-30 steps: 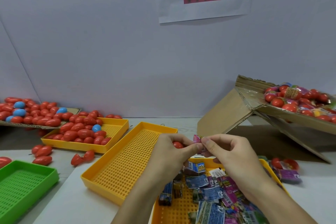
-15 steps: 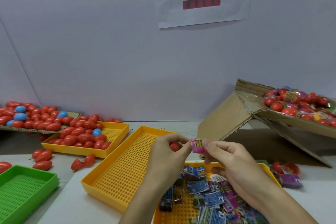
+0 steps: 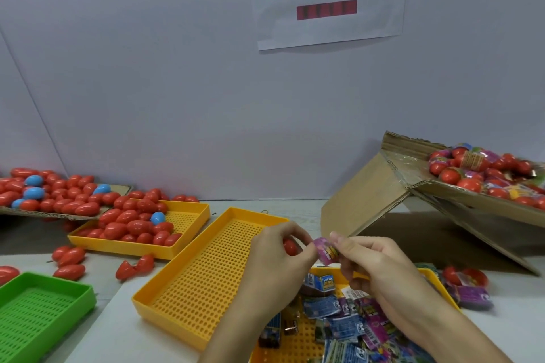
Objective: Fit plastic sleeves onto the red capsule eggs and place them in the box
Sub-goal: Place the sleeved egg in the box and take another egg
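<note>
My left hand [image 3: 274, 262] holds a red capsule egg [image 3: 290, 247] in its curled fingers above the yellow trays. My right hand [image 3: 374, 265] pinches a small pink plastic sleeve [image 3: 326, 252] between thumb and fingers, and my left thumb and fingertip also touch the sleeve's left edge. The sleeve is opened into a short tube beside the egg. The cardboard box [image 3: 392, 183] at the right holds several sleeved red eggs [image 3: 472, 171].
A yellow tray [image 3: 298, 345] under my hands is full of flat printed sleeves. An empty yellow tray [image 3: 206, 271] lies left of it. Another yellow tray [image 3: 188, 215] and a cardboard sheet [image 3: 59, 214] hold bare red and blue eggs. A green tray [image 3: 44, 312] sits front left.
Both hands sank slightly in view. The pink sleeve went from a flat pinched piece to an open tube turned toward the egg.
</note>
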### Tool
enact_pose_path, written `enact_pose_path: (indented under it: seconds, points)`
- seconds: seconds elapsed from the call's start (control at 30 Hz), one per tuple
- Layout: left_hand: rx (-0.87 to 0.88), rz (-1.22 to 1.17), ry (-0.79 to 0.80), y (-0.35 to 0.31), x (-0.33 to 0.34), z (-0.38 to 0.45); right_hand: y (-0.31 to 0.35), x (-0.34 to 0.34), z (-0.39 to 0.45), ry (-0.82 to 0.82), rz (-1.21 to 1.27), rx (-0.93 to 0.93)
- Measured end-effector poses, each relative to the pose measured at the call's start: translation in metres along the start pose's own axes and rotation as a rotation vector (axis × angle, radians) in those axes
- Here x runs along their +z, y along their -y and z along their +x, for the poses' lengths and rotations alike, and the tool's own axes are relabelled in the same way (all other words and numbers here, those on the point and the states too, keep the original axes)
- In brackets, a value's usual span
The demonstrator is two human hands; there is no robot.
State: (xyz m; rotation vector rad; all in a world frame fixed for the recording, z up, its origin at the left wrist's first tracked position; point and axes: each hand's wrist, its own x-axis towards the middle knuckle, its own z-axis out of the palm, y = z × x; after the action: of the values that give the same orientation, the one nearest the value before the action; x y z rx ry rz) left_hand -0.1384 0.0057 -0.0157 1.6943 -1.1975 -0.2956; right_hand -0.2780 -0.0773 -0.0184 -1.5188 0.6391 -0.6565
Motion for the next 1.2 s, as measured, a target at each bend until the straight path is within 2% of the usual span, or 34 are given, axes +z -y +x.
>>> enact_pose_path:
  seconds: [0.17,0.3,0.43,0.6,0.87,1.0,1.2]
  points:
    - [-0.199,-0.338,0.174,-0.005,0.002,-0.001,0.001,0.002,-0.001,0.062,0.096,-0.005]
    - [-0.250,-0.477,0.254,-0.008,0.007,-0.003,0.001,0.001,-0.002,0.052,0.251,-0.025]
    - [-0.238,-0.480,0.232,-0.010,0.007,-0.003,0.002,0.001,-0.002,0.026,0.369,-0.036]
    - [-0.230,-0.475,0.157,-0.011,0.006,-0.002,0.002,0.003,-0.002,0.040,0.334,-0.008]
    - [-0.275,-0.669,0.223,-0.014,0.005,-0.001,-0.002,0.004,0.001,0.073,0.393,0.030]
    - [-0.229,-0.617,0.250,-0.015,0.004,-0.003,-0.003,0.004,0.003,0.047,0.400,0.044]
    - [-0.155,-0.301,0.213,-0.010,0.003,-0.002,-0.003,0.001,0.003,-0.013,0.266,0.124]
